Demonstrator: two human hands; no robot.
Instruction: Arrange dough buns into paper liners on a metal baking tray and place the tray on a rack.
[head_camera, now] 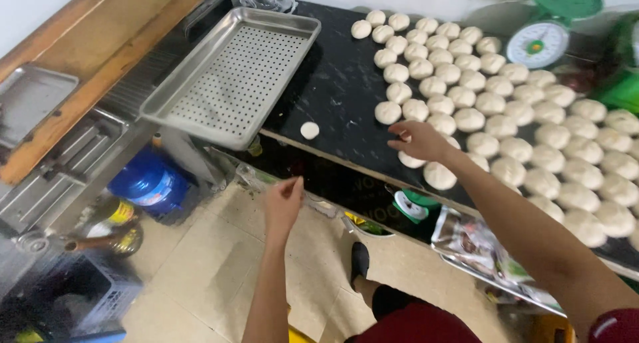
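Buns in rows on black counter, some at its front edge. Right hand over near buns, fingers spread, holding nothing. Left hand loosely curled, empty, off counter. Risk: wrist could knock an edge bun to floor. Perforated tray overhangs; may tip.

The table is black with faint white dusting. Pale, off-white dough buns cover its right side, and one small white disc of dough lies near its front edge. At the table's left edge sits a silver-grey metal tray with a regular grid of small holes. A scale at the far right corner is green with a white dial. Below, a water jug is bright blue, and the floor is beige tile.
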